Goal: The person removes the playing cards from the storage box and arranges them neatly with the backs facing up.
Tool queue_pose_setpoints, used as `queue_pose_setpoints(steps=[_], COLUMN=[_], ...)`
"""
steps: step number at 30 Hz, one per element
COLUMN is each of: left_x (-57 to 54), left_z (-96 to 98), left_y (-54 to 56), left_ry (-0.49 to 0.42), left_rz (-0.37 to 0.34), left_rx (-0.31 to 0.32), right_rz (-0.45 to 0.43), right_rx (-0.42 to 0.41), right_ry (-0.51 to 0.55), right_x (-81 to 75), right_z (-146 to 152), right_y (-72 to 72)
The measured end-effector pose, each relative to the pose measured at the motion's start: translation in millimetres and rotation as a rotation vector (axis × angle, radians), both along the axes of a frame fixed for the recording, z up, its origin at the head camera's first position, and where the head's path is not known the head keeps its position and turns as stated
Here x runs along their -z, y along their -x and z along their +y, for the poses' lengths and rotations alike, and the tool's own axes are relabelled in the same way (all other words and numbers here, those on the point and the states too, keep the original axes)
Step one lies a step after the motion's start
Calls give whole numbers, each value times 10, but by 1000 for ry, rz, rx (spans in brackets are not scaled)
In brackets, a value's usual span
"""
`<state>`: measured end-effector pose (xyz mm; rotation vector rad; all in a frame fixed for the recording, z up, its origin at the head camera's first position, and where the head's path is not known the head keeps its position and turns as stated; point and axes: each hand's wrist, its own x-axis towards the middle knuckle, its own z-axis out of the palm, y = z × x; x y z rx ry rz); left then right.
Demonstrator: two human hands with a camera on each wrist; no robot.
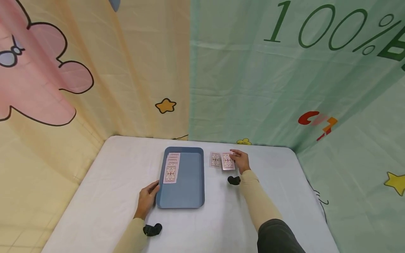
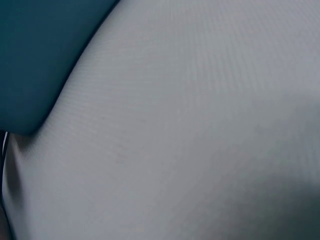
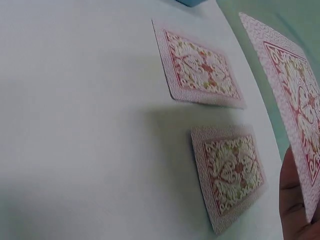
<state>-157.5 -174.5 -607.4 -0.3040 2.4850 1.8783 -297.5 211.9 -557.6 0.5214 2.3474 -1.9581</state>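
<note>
1. Head view: A blue tray (image 1: 190, 182) is placed on a white-covered table (image 1: 259, 218). Along its left side, an overlapping column of cards (image 1: 171, 174) is laid with patterned backs upward.
2. Head view, left side: The tray's left edge is touched by the left hand (image 1: 147, 199); whether the rim is pinched cannot be told.
3. Head view, right side: A raised card (image 1: 226, 162) is pinched by the right hand (image 1: 241, 160), just beside a flat card (image 1: 215, 160) on the table.
4. Left wrist view: A tray corner is seen at upper left; the left hand's state cannot be told.
5. Right wrist view: The raised card is held tilted by its edge. Below it, the flat card and a second table card (image 3: 232, 172) are shown apart.
</note>
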Motion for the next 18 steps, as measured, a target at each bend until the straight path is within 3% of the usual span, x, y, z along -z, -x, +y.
queue_pose_setpoints(steps=[18], left_x=[5], left_z=[9], left_y=[1], left_ry=[-19], left_rz=[-13], left_rx=[-4], right_rz=[-98], right_rx=[88], right_ry=[-82], right_x=[108], right_z=[566], right_y=[80])
